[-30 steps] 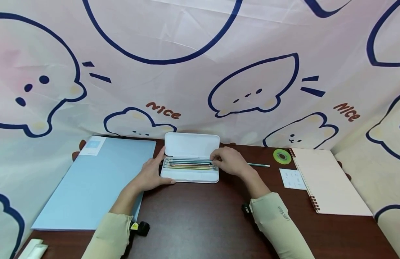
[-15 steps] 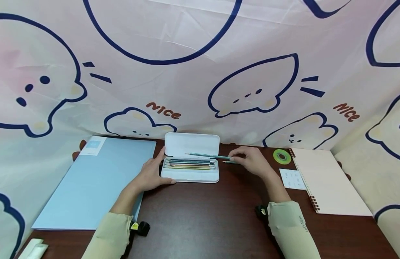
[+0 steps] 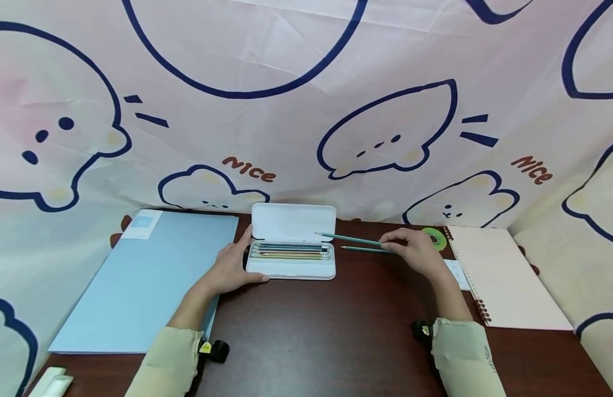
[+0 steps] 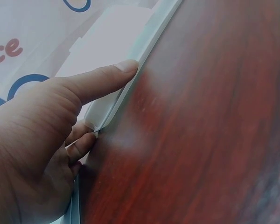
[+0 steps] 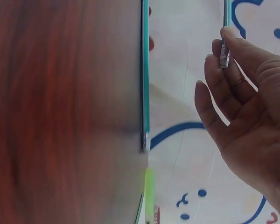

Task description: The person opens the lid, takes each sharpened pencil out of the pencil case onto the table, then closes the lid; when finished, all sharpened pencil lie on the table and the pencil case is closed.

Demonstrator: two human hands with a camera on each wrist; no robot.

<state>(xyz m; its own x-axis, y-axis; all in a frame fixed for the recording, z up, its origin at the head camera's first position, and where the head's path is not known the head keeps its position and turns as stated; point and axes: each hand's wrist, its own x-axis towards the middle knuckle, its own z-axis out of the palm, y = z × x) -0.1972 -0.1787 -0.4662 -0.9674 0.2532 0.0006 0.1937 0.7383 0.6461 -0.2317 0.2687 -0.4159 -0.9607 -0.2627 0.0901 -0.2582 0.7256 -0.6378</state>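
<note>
A white pencil case [image 3: 286, 269] lies on the table with its lid [image 3: 293, 220] tipped up at the back. Several pencils [image 3: 288, 252] rest side by side inside it. My left hand [image 3: 232, 267] holds the case at its left end, thumb [image 4: 105, 84] along the front edge and fingers at the corner. To the right of the case, my right hand [image 3: 415, 251] pinches a teal pencil [image 3: 351, 239] near its eraser end, between thumb and fingertips. The held pencil is raised, its tip pointing left. Below it another teal pencil [image 3: 363, 250] lies on the table.
A large blue folder [image 3: 152, 286] lies at the left. At the right are a green tape roll [image 3: 435, 239], a white card [image 3: 457, 274] partly behind my right arm, and a spiral notebook [image 3: 510, 281]. White items [image 3: 53, 380] sit at the near left corner.
My right hand has lifted a teal pencil out of the case and carried it to the right. The left hand has stayed on the case.
</note>
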